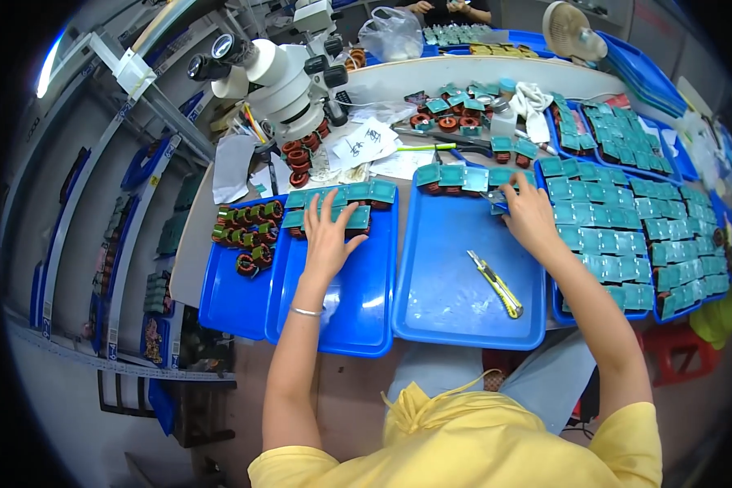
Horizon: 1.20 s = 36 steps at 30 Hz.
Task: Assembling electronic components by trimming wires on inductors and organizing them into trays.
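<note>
My left hand (pixel 327 244) is over a blue tray (pixel 333 325), its fingers spread above teal square boards (pixel 370 192) with coils under them. The fingertips are at the front row of boards; whether they touch cannot be made out. My right hand (pixel 530 215) is closed around a small blue-handled tool (pixel 498 203), whose jaws are unclear. It is at the back right of a second blue tray (pixel 472 325), beside a row of teal boards (pixel 451 175). A yellow utility knife (pixel 496 285) lies in this tray.
Trays full of teal boards (pixel 602 215) stand at the right. Copper coils (pixel 248 232) fill part of a tray at the left. Behind are a microscope (pixel 281 81), papers (pixel 366 142), a bottle (pixel 503 122) and a fan (pixel 569 31). Another person's hands (pixel 439 6) show at the far edge.
</note>
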Each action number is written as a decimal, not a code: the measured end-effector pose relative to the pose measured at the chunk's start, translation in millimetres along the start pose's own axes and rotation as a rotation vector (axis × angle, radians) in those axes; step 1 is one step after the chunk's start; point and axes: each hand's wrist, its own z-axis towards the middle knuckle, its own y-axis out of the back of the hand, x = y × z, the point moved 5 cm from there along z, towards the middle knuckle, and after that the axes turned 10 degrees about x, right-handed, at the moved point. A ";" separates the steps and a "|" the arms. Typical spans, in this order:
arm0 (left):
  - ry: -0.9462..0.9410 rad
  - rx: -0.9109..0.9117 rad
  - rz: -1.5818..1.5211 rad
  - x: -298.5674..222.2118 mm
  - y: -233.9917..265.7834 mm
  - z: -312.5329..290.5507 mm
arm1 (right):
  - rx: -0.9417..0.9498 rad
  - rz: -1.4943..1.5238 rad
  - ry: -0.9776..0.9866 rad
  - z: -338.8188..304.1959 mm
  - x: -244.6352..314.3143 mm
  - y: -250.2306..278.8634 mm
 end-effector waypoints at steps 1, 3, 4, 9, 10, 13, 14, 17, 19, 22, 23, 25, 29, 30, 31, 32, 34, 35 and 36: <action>-0.024 0.035 0.072 -0.3 -7.1 2.2 | 0.003 -0.007 -0.001 -2.5 1.8 3.2; -0.037 0.017 0.032 0.7 -14.3 4.0 | 0.004 0.120 -0.052 -11.8 3.8 16.8; -0.035 0.017 -0.004 2.6 -14.7 3.6 | 0.005 0.184 -0.037 -17.1 5.9 23.2; -0.131 0.106 -0.309 -35.4 18.1 -5.5 | 0.056 0.931 0.046 -58.3 28.7 46.0; -0.177 0.121 -0.404 -49.2 28.3 -9.7 | 0.117 1.051 0.070 -65.5 37.3 47.8; -0.348 0.202 -0.631 -99.1 59.2 -18.5 | 0.411 1.556 -0.088 -83.0 59.4 45.9; -0.393 0.217 -0.686 -113.1 66.4 -21.7 | 0.524 1.614 -0.123 -88.9 63.1 47.6; -0.489 0.224 -0.769 -147.0 81.2 -27.8 | 0.574 1.935 -0.132 -111.2 72.4 48.3; -0.460 0.287 -1.040 -166.4 84.9 -34.2 | 0.419 2.024 -0.173 -127.8 66.7 58.6; -0.341 0.259 -1.361 -190.8 79.3 -50.8 | 0.225 2.091 -0.124 -148.0 52.7 76.7; -0.201 0.271 -1.683 -194.8 68.3 -58.4 | 0.157 2.051 -0.129 -153.9 48.2 80.4; -0.292 0.251 -1.747 -214.7 68.9 -67.8 | -0.021 1.859 -0.048 -160.9 40.4 84.2; -0.211 0.200 -1.990 -246.8 67.3 -75.4 | -0.346 1.493 0.091 -175.4 44.8 106.0; -0.137 0.195 -2.014 -253.3 64.0 -77.0 | -0.348 1.413 0.119 -178.5 47.0 108.9; -0.060 0.189 -2.035 -256.0 61.7 -79.2 | -0.344 1.418 0.116 -180.4 47.5 110.5; 0.025 0.200 -1.968 -254.8 62.1 -79.5 | -0.318 1.266 0.125 -182.0 49.8 114.7; 0.077 0.306 -2.093 -252.8 58.4 -76.5 | -0.293 1.077 0.161 -181.6 48.5 129.2; 0.125 0.409 -2.217 -252.7 55.5 -76.8 | -0.289 1.085 0.157 -184.6 40.4 128.8; 0.036 0.434 -2.163 -252.1 57.4 -74.1 | -0.260 1.129 0.173 -190.0 29.4 129.1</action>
